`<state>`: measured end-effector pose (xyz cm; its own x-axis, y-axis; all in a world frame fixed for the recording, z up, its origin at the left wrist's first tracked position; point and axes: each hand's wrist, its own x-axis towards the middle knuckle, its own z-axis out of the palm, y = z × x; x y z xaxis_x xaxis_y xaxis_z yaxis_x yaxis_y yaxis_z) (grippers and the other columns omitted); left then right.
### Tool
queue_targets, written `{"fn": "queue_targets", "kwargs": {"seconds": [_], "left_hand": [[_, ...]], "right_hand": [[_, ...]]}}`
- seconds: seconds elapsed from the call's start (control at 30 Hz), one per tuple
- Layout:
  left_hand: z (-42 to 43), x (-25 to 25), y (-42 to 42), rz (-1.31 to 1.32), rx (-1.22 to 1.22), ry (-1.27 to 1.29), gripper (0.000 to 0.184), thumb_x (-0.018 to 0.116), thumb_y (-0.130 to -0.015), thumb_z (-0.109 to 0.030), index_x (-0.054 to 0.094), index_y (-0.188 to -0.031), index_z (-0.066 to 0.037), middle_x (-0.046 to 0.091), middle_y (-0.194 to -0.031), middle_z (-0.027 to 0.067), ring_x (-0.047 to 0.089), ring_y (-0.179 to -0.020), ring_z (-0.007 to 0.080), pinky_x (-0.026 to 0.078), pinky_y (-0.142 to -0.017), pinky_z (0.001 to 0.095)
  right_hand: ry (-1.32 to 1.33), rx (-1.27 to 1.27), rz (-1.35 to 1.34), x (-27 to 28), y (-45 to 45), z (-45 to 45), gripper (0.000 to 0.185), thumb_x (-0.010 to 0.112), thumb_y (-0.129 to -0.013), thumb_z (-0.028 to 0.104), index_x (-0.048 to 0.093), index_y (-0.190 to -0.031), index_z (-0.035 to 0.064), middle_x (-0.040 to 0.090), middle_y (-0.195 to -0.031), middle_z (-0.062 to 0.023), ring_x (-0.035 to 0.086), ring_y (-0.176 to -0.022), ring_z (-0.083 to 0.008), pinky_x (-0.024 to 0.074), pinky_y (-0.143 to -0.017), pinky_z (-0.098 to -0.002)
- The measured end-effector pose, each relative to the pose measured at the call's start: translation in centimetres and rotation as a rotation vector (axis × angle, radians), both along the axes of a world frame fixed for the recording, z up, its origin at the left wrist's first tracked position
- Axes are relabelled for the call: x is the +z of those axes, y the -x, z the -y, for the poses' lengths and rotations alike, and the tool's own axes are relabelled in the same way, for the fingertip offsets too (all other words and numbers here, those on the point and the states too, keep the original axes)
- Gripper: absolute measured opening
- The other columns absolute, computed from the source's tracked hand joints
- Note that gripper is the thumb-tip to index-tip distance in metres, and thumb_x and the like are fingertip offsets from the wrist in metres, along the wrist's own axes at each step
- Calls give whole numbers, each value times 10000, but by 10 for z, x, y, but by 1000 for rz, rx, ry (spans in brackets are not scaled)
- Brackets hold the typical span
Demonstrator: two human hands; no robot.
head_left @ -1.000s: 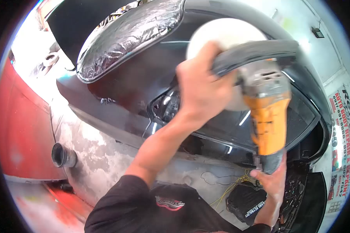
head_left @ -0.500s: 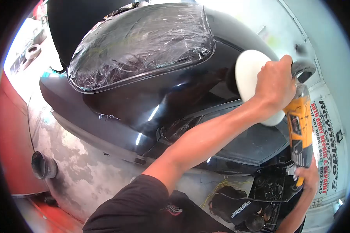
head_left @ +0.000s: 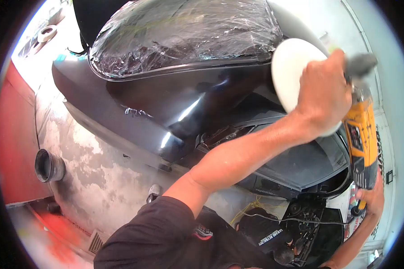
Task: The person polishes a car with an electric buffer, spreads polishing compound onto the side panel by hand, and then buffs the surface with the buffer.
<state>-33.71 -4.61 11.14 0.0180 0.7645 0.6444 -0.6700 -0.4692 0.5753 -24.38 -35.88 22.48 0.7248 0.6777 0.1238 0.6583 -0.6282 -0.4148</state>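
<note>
Polisher (head_left: 362, 130) with white pad (head_left: 291, 67) appearing nearer plastic-covered window (head_left: 188, 36) than half a second ago, left grip (head_left: 325, 92) clenching front handle (head_left: 362, 66), right grip (head_left: 373, 197) grasping rear end (head_left: 365, 176)

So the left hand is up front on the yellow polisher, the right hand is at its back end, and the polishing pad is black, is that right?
Not quite: the polishing pad is white, not black, as the head view shows. The left hand is up front on the yellow polisher, and the right hand is at its back end.

White pad (head_left: 290, 74) nearer the plastic sheeting (head_left: 184, 36)
</note>
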Motion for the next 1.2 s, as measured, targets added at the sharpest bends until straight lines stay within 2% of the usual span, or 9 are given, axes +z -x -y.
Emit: {"fn": "queue_targets", "kwargs": {"seconds": [0.17, 0.3, 0.4, 0.43, 0.53, 0.67, 0.9, 1.13, 1.2], "left_hand": [[28, -44, 11, 144, -26, -36, 160, 688, -745, 27, 583, -866, 25, 645, -752, 224, 669, -677, 419, 504, -596, 428], [25, -101, 71, -33, -9, -40, 207, 693, -726, 38, 600, -907, 1, 617, -717, 150, 659, -610, 270, 486, -557, 364], [18, -152, 119, -134, 238, -108, 227, 733, -697, 34, 609, -884, 5, 631, -720, 94, 629, -600, 161, 469, -537, 301], [17, -169, 135, -155, 328, -91, 233, 749, -689, 31, 610, -874, 5, 641, -728, 81, 626, -603, 144, 464, -536, 280], [21, -229, 183, -357, 472, 54, 153, 680, -903, -17, 544, -972, -18, 629, -741, 67, 561, -576, 122, 422, -524, 252], [11, -265, 211, -32, 369, 204, 172, 590, -998, -68, 460, -895, -27, 456, -588, 20, 390, -486, 107, 339, -471, 292], [22, -229, 195, -102, 295, 130, 209, 603, -983, -45, 441, -853, -28, 442, -577, 21, 393, -484, 109, 353, -477, 290], [50, -124, 85, -300, 291, -146, 159, 732, -724, 39, 597, -800, 7, 590, -617, 73, 547, -544, 91, 439, -531, 253], [64, -90, 48, -334, 308, -388, 152, 736, -784, 21, 594, -835, 1, 568, -662, 28, 526, -618, 80, 414, -565, 236]], "right_hand": [[-63, -42, -55, -35, 32, 22, 1366, 973, -471, 451, 256, -1511, -69, 481, -1395, -173, 496, -1274, -270, 376, -1089, -388], [23, 24, -65, -85, 46, 24, 1278, 984, -522, 314, 252, -1501, -57, 479, -1402, -171, 495, -1284, -274, 366, -1099, -399], [-109, 195, -361, -127, 78, -27, 1193, 975, -551, 275, 287, -1485, -4, 496, -1378, -157, 504, -1273, -271, 381, -1088, -401], [-2, 238, -245, -135, 84, -33, 1196, 967, -565, 267, 269, -1496, -11, 536, -1360, -166, 532, -1259, -268, 404, -1076, -409], [208, 423, -200, -166, 99, -66, 1161, 913, -685, 282, 169, -1532, 3, 592, -1337, -230, 599, -1236, -336, 474, -1020, -409], [309, 485, -303, -210, 109, -101, 1121, 857, -752, 206, 90, -1554, 45, 647, -1203, -271, 653, -1099, -417, 517, -934, -439], [157, 454, -393, -215, 92, -76, 1100, 866, -741, 173, 135, -1556, 64, 645, -1234, -248, 637, -1132, -413, 501, -951, -431], [-362, 201, -400, -252, 52, 22, 1121, 931, -656, 157, 233, -1524, 26, 595, -1338, -175, 575, -1247, -256, 438, -1045, -371], [-536, 123, -410, -260, 44, 40, 1122, 953, -623, 154, 268, -1500, 9, 576, -1350, -149, 540, -1257, -208, 421, -1060, -359]]}}
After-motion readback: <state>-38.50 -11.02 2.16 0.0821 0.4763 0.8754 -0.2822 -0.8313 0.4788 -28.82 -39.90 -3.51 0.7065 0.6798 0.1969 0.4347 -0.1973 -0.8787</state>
